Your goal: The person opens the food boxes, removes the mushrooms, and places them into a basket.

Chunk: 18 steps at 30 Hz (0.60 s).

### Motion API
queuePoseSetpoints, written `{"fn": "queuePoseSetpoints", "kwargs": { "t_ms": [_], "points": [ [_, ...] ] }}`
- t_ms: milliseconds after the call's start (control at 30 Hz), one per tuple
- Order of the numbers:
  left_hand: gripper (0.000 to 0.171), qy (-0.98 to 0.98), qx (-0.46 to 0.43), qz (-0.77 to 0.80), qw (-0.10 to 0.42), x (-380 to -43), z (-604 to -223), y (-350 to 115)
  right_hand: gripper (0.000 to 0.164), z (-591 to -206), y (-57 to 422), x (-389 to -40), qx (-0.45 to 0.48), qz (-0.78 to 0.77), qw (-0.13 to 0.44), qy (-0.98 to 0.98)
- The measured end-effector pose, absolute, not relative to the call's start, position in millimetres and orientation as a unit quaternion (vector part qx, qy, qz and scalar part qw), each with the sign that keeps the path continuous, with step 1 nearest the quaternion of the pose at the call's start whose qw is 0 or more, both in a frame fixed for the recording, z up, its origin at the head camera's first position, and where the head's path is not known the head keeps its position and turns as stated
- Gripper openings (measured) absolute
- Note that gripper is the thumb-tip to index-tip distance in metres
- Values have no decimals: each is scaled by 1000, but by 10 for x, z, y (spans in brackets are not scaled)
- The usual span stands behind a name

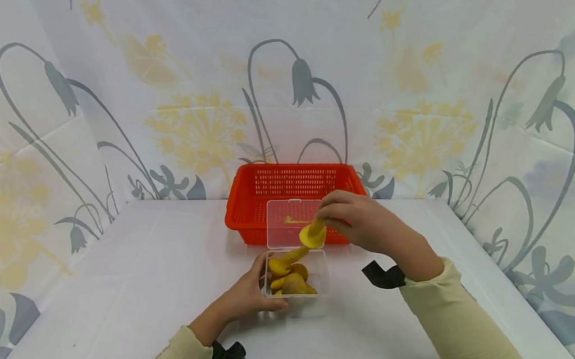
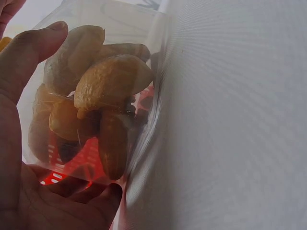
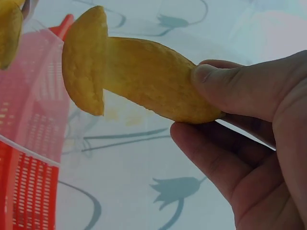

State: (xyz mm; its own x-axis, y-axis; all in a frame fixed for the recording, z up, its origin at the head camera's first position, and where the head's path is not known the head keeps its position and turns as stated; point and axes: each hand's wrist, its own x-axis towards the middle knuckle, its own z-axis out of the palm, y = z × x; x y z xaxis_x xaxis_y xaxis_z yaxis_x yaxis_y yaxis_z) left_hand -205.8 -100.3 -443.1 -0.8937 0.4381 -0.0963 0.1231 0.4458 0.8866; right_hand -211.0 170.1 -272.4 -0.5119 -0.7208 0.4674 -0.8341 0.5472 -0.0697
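My right hand (image 1: 367, 221) pinches a yellow mushroom (image 1: 314, 235) by its stem, above the hinged lid side of a clear plastic box (image 1: 321, 267). In the right wrist view the thumb and fingers grip the end of the thick stem, and the cap (image 3: 85, 62) points away from the hand. My left hand (image 1: 248, 296) holds the box at its left side, thumb along the near wall and fingers round the far corner. Several more yellow mushrooms (image 1: 293, 284) lie piled inside, seen through the wall in the left wrist view. The see-through lid (image 1: 277, 225) stands raised.
Right behind the box stands a red perforated basket (image 1: 245, 219), the raised lid in front of its near wall. A white cloth covers the table (image 1: 148, 280). Flower-printed curtain (image 1: 197, 57) encloses the back and sides.
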Motion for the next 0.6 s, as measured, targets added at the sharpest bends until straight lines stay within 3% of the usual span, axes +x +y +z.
{"fn": "queuePoseSetpoints", "kwargs": {
  "t_ms": [367,600],
  "points": [
    [111,836,167,498,160,-2063,-4417,-999,18,-2639,1754,-2280,454,155,330,-813],
    [112,836,169,497,159,-2066,-4450,-1007,23,-2671,1765,-2378,409,167,372,-816]
  ]
}}
